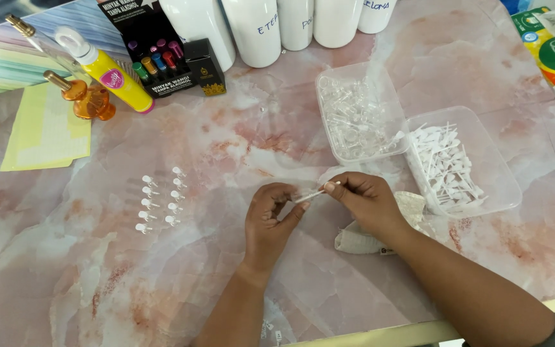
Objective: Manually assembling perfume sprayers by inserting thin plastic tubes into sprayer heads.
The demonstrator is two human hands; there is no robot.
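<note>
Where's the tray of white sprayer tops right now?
In the head view, the tray of white sprayer tops sits on the marble table at the right, just beyond the right hand and beside the tray of clear vials.

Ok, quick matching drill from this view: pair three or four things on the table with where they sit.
Things:
1. yellow bottle
2. tray of white stemmed parts
3. small assembled pieces in rows
4. thin white stem

Places:
A. between the left hand and right hand
B. right side, beside the tray of clear parts
C. far left, lying next to an orange bottle
D. on the marble table, left of the hands

Pairs: 1-C, 2-B, 3-D, 4-A
</note>
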